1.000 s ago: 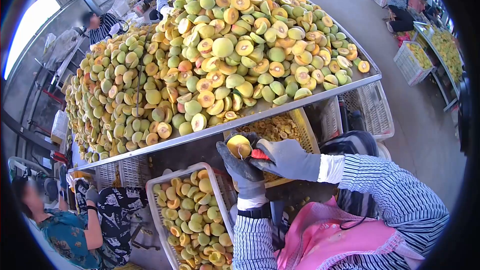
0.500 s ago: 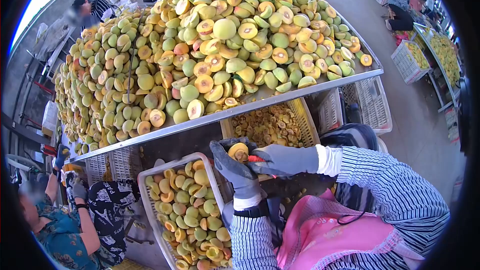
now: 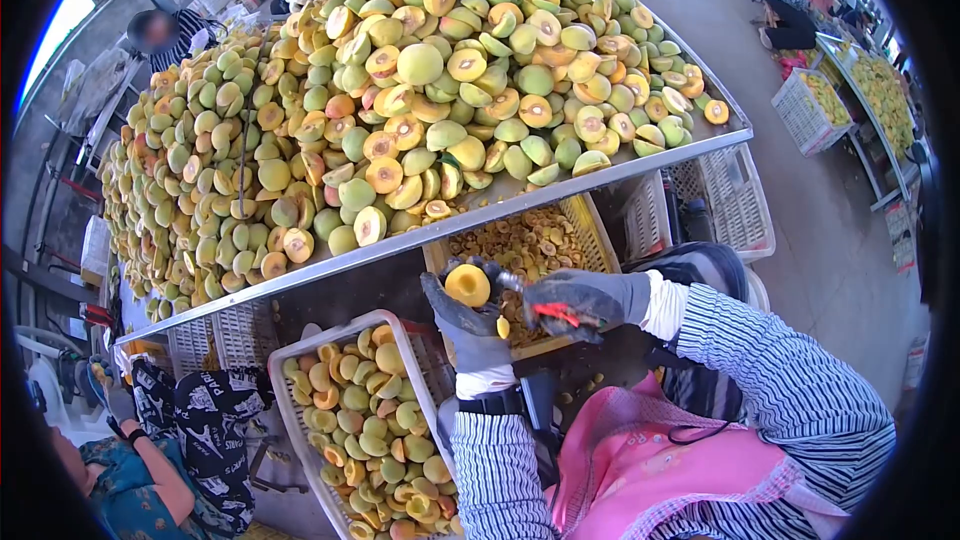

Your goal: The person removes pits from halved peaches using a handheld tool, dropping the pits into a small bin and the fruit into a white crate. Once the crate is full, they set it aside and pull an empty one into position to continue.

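Left hand [image 3: 470, 325], gloved in grey, is seen in the head view closed around a fruit half [image 3: 467, 285], which is held cut face up just below the counter [image 3: 500, 212] edge, near the middle of the frame. At three o'clock of it, the right hand [image 3: 585, 302] is closed on a red-handled tool [image 3: 556, 314], whose tip lies just apart from the fruit. Whether the stone is out cannot be told.

A yellow crate [image 3: 597, 230] of dark scraps is set at twelve o'clock of the hands, under the counter. A white crate [image 3: 330, 336] of halves is placed at seven o'clock. A pile of halved fruit [image 3: 420, 100] is heaped on the counter right up to its edge.

The step is judged to be the stoning of the half. It is best done with the half cupped firmly and the fingers kept below the cut face. The tool should be turned away from the palm. The work is best kept over the yellow crate, so that scraps are caught there and kept out of the white one.
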Demonstrator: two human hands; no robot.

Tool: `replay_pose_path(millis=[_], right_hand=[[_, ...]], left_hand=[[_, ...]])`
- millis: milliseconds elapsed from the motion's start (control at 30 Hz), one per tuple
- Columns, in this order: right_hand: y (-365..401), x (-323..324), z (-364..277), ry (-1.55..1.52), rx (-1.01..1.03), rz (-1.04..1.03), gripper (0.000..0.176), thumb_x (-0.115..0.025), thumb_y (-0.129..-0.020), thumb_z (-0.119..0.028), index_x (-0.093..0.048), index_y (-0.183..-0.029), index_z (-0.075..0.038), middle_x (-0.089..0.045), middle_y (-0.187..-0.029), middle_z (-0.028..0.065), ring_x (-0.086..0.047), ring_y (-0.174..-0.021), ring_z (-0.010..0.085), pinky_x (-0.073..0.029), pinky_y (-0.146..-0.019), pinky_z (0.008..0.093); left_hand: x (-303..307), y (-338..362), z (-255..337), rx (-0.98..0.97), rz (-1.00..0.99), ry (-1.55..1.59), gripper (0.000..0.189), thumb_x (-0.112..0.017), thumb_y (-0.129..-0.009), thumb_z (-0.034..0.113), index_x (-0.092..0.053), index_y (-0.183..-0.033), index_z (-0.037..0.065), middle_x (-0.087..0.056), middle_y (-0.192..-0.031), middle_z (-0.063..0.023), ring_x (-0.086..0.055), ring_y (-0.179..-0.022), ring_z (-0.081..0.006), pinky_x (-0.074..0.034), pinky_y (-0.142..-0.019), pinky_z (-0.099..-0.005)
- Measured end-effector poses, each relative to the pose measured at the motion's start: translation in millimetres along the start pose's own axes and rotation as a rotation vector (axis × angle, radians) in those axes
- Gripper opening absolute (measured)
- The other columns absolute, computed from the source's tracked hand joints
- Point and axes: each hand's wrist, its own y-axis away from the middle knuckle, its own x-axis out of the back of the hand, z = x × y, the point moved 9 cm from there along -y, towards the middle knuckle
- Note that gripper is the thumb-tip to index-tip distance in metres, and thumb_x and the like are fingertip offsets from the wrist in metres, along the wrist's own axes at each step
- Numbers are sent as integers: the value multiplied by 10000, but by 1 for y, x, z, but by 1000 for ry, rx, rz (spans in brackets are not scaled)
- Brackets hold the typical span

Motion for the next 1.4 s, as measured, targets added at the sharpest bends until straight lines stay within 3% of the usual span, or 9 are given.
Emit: replay_pose_path(millis=[167,467,733,867,1033,1100,1167,1267,1400], right_hand=[[24,34,-46,1154,414,749,397,-653,-884,-447,-551,-1005,-83,-645,-809,168,-651,-740,361,-512,-635,461],[5,-16,-44,1739,420,836,279,-605,-876,-237,-513,-1096,-92,-674,-827,134,-697,-710,320,-525,-574,461],[36,75,-19,1283,372,931,439,-715,-817,-291,-562,-1147,-46,-659,-946,241,-630,-926,448,-498,-778,480],[35,54,-36,1183,420,815,424,-732,-814,-239,-576,-1148,-31,-651,-948,244,-619,-937,444,-501,-783,439],[36,43,-87,1231,600,905,484,-710,-824,-331,-544,-1185,-54,-645,-1012,261,-614,-983,447,-483,-830,483],[42,60,-130,1246,553,1076,462,-693,-821,-319,-544,-1181,-71,-642,-1050,225,-618,-987,419,-481,-827,488],[53,75,-173,1223,701,1230,458,-698,-807,-302,-566,-1173,-62,-633,-1098,182,-620,-995,393,-491,-842,460],[25,105,-214,1335,684,1235,490,-723,-801,-327,-561,-1189,-75,-630,-1093,163,-640,-970,366,-500,-834,450],[-39,142,-222,1534,368,1151,577,-761,-775,-395,-546,-1223,-102,-612,-1118,185,-664,-950,362,-526,-810,465]], left_hand=[[9,-5,2,-40,-75,-36,494,-471,-985,527,-574,-1121,63,-642,-1068,-146,-629,-986,-365,-528,-885,-572],[10,64,-3,-2,-11,-125,346,-545,-964,425,-544,-1156,137,-626,-1068,-73,-672,-771,-264,-592,-638,-418],[61,201,191,-825,89,-307,264,-547,-994,341,-585,-1143,125,-611,-1101,-55,-620,-978,-227,-563,-812,-403],[239,230,311,-972,738,-672,321,-577,-993,313,-600,-1142,29,-608,-1076,-56,-550,-958,-161,-462,-894,-296],[446,203,296,-318,882,-2169,666,-416,-1024,464,-340,-1488,-7,-277,-1564,-253,-272,-1449,-394,-260,-1177,-426],[471,195,311,-167,882,-2022,754,-441,-988,551,-299,-1521,37,-225,-1588,-241,-203,-1477,-389,-203,-1195,-452],[434,195,318,-121,909,-2053,770,-496,-957,557,-351,-1502,33,-266,-1568,-252,-353,-1398,-400,-278,-1156,-461],[336,166,310,-573,473,-690,519,-526,-994,241,-399,-1415,-33,-530,-1310,-180,-561,-1195,-301,-473,-1010,-408],[112,175,274,-766,175,-1290,574,-530,-985,357,-434,-1423,-2,-510,-1372,-198,-588,-1163,-325,-474,-997,-403]])
